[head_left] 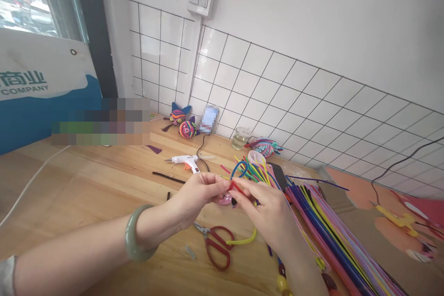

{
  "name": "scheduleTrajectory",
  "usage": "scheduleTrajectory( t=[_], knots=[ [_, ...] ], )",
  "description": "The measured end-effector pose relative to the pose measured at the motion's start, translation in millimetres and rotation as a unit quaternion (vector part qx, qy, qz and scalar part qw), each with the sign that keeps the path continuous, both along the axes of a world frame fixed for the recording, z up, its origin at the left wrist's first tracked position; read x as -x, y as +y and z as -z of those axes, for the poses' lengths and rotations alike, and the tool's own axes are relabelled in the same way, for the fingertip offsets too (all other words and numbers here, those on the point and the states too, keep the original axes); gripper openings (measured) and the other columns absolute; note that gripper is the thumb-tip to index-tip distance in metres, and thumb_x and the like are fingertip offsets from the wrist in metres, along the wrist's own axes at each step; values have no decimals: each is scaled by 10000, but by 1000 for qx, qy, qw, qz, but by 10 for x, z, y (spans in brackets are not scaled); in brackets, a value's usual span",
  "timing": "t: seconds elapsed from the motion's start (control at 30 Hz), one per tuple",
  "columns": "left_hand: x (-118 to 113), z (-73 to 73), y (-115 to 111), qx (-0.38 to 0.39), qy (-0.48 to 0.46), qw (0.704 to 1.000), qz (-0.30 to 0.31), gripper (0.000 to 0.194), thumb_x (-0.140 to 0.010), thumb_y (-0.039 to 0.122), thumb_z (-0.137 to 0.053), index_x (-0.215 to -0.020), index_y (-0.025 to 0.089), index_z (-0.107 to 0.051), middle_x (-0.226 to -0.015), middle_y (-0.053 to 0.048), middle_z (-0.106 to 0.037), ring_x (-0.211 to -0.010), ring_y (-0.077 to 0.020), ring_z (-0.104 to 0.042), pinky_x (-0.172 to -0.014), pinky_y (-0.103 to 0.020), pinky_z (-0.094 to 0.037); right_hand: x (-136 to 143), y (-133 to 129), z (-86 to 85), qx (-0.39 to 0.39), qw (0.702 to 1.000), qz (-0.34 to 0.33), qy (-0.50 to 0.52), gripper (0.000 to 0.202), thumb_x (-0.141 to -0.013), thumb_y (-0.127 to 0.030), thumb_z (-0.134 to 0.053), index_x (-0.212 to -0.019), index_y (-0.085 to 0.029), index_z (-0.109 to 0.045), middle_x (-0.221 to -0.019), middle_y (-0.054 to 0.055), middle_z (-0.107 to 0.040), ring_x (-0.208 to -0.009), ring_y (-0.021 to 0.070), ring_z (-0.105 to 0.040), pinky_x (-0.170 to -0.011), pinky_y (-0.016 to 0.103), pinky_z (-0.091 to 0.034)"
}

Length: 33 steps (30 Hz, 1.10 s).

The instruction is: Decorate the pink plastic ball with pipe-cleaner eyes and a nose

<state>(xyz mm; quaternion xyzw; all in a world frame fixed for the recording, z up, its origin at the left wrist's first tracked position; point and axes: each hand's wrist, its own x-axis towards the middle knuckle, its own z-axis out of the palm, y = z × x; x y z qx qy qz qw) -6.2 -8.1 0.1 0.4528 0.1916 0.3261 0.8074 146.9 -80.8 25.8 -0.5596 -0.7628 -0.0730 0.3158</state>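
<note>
Above the middle of the wooden table [104,185], my left hand [204,189] and my right hand [263,203] meet fingertip to fingertip. Both pinch a small red piece [235,187], perhaps a pipe cleaner. A blue loop [240,169] sticks up just behind the fingers. Something pink and round [225,200] shows beneath them, partly hidden. Red-handled scissors [218,243] lie below the hands, with a curved yellow pipe cleaner [244,240] across the handles.
Behind are a white glue gun [185,160], a glass jar [241,138], a phone [209,119] and colourful wrapped figures [188,128]. Bundles of long pipe cleaners [333,231] spread at right. A yellow glue gun [395,218] lies farther right.
</note>
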Motion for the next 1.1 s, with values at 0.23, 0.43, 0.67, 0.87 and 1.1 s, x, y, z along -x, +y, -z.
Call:
scheduleTrajectory(
  t=[0.23, 0.43, 0.67, 0.87, 1.1],
  knots=[
    [-10, 34, 2, -13, -8, 1000, -20, 227, -771, 297, -670, -637, 115, -651, -604, -13, -608, -581, -88, -492, -627, -232, -378, 22, 23, 24, -38, 999, -25, 15, 154, -864, -181, -578, -968, -183, -691, -810, 24, -738, -670, 147, -648, -640, 263, -486],
    [-17, 70, -22, -6, -20, 998, -63, 197, -763, 274, -667, -638, 125, -638, -590, -4, -573, -579, -94, -465, -626, -246, -375, 119, 47, 74, -67, 998, -9, 9, 159, -865, -155, -554, -946, -158, -691, -724, 34, -721, -634, 152, -631, -574, 259, -464],
    [-28, 44, -102, 60, -40, 993, -91, 147, -745, 256, -669, -678, 126, -660, -650, -17, -594, -642, -111, -508, -673, -253, -411, 233, 46, 155, -146, 985, 19, -89, 148, -885, -133, -531, -960, -102, -655, -709, 45, -705, -566, 155, -581, -579, 293, -404],
    [-53, 53, -148, 101, -27, 990, -89, 187, -738, 277, -664, -615, 144, -617, -612, 9, -544, -613, -99, -467, -649, -239, -397, 281, 43, 183, -160, 977, 42, -137, 126, -898, -152, -521, -926, -104, -634, -659, 37, -671, -544, 162, -570, -564, 305, -337],
    [-64, 93, -157, 113, 0, 991, -65, 195, -744, 319, -658, -663, 143, -637, -641, 1, -551, -621, -105, -471, -632, -244, -370, 240, 44, 145, -119, 977, 48, -171, 159, -898, -169, -481, -876, -139, -635, -612, 21, -637, -531, 163, -553, -562, 310, -310]
  ],
)
